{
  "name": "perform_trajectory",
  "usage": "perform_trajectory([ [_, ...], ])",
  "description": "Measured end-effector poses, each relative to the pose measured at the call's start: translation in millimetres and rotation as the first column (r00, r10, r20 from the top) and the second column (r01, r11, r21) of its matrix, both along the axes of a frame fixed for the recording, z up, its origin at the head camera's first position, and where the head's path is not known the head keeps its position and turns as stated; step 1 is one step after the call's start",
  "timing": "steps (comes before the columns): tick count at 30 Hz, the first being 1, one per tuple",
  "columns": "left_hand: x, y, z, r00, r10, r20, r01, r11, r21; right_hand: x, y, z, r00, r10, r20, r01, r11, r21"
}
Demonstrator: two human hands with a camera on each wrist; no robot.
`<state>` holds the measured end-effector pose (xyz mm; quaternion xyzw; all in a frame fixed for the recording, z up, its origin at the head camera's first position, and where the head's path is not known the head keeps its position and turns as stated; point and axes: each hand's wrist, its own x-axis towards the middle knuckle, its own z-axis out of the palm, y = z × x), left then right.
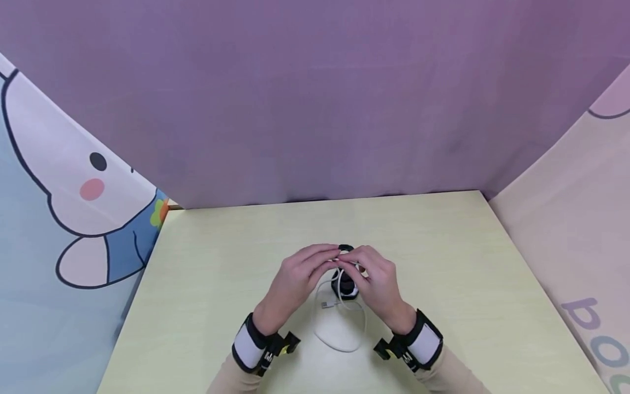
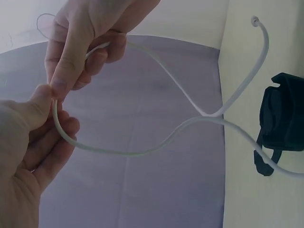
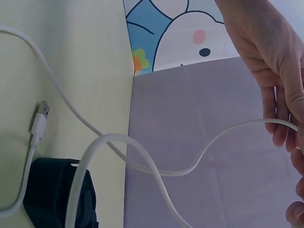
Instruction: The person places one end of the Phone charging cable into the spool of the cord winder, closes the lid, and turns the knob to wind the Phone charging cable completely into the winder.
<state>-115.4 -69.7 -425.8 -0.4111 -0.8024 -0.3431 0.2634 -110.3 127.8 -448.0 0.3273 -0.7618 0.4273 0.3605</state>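
Both hands meet above the table over a white USB cable [image 1: 343, 350]. My left hand [image 1: 297, 279] pinches the cable between thumb and fingers, as the left wrist view shows. Close against those fingertips, my right hand [image 1: 379, 279] pinches the same cable [image 2: 109, 153]. Loops of it hang below the hands and cross each other. Its metal-tipped USB plug [image 3: 42, 116] lies on the table, beside a black blocky object [image 3: 52, 190]. In the head view that black object [image 1: 346, 285] sits right under the hands, partly hidden by them; the left wrist view shows a strap-like piece [image 2: 263, 164] on it.
The pale table [image 1: 221, 246] ends at a purple backdrop [image 1: 315, 109] behind the hands. Printed cartoon panels stand at the left [image 1: 29, 328] and right [image 1: 556, 219]. Each wrist wears a black-and-white band [image 1: 251, 347] with a small black mount.
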Motion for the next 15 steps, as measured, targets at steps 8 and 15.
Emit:
perform_trajectory([
  [8, -1.2, -5.0, 0.4, 0.991, 0.077, -0.109, -0.080, 0.997, -0.023, -2.7, 4.8, 7.4, 0.999, 0.026, -0.022, -0.026, 0.999, 0.020],
  [15, -2.0, -16.5, 2.7, 0.975, 0.189, -0.115, -0.188, 0.982, 0.013, -7.8, 19.3, 13.0, 0.999, -0.031, -0.030, 0.033, 0.998, 0.059],
])
